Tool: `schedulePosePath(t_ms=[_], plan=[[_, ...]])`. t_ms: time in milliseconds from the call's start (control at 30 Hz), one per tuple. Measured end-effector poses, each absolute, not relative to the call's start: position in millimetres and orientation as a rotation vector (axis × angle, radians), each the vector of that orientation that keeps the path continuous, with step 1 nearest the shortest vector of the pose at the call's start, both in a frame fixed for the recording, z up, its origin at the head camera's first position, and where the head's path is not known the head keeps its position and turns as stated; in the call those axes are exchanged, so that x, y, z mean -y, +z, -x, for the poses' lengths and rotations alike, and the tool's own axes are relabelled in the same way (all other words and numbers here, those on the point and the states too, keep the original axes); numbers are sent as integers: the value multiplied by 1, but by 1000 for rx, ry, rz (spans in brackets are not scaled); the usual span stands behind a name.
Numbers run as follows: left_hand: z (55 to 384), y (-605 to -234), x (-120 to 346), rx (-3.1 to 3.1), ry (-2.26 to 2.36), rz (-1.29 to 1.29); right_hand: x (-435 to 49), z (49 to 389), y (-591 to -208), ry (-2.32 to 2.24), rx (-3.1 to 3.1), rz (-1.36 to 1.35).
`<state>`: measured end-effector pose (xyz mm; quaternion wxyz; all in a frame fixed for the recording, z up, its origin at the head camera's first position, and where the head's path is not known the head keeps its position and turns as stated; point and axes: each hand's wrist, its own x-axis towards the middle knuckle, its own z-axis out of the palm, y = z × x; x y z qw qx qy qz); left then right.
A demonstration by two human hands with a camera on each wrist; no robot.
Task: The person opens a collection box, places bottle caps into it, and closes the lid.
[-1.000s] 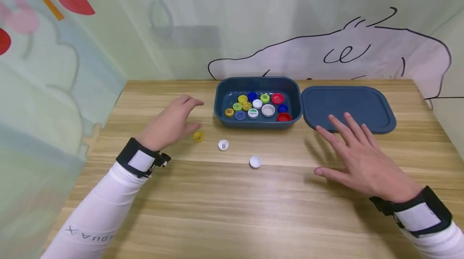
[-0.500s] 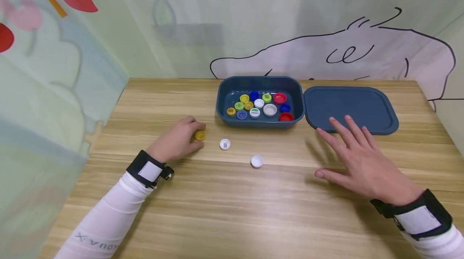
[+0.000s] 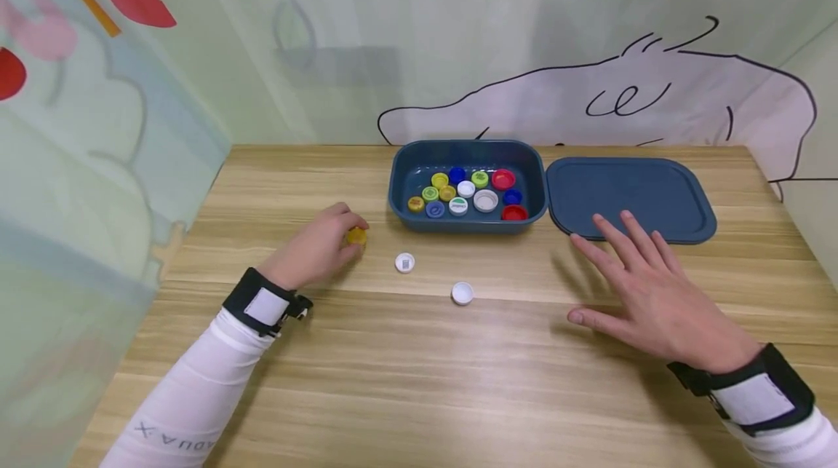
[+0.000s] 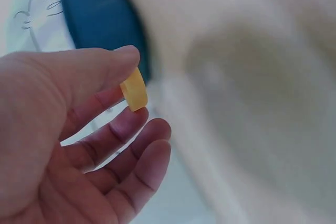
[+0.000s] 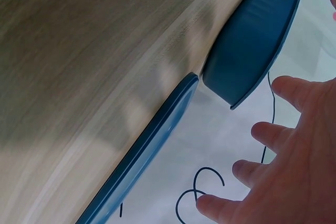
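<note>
Between thumb and fingertips, my left hand (image 3: pixel 321 246) pinches a yellow bottle cap (image 4: pixel 135 90), to the left of the blue box. In the head view that cap is partly covered by the fingers. My right hand (image 3: pixel 661 293) hovers palm down with spread, straight fingers near the front edge of the blue lid (image 3: pixel 631 199), holding nothing. Two white bottle caps lie on the table: one with a printed mark (image 3: pixel 405 263) and a plain one (image 3: pixel 462 293) closer to me. Inside the blue box (image 3: pixel 468 226) sit several caps in yellow, green, blue, white and red.
The box and the lid stand side by side along the back of the wooden table (image 3: pixel 419 381). Behind them hangs a pale curtain (image 3: pixel 458 31) with line drawings, and a printed sheet covers the left side.
My left hand has come down to the yellow cap, taken hold of it and raised it slightly from the table. The right hand has stayed in place.
</note>
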<state>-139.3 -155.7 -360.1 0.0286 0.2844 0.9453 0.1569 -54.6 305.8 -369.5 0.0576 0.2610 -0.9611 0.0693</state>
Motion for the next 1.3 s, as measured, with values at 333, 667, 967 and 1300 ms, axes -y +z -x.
schedulePosePath(t_ms=[333,667,967,1300], plan=[[169,-321,129,-3042,510,-945,-306,53,-370,201,2914,-786],[210,-326,86,-3149,403,-945,-306,52,-373,218,2911,-783],[229,-338,67,-3232,296,-899,-306,51,-372,229,2918,-778],[225,-337,82,-3255,314,-931,-305,50,-372,233,2924,-779]])
